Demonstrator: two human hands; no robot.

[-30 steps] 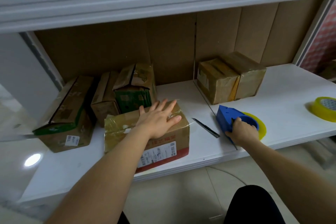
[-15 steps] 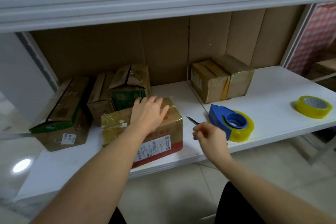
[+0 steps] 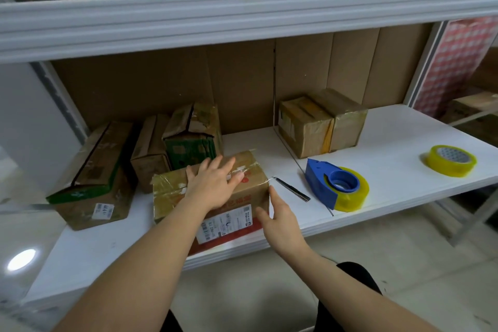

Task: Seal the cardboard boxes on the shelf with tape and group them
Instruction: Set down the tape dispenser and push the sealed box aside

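Right now the taped box sits at the front edge of the white shelf, left of centre. The left hand lies flat and open on its top; the right hand presses its right side with straight fingers. Sealing looks finished, so grouping seems next: sliding it back toward the three boxes just behind. A knife, blue tape dispenser and spare roll lie to the right, out of that path.

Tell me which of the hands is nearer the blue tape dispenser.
Right. The right hand is at the right end of the front box, just left of the tape dispenser. The left hand lies flat on the box top, farther left.
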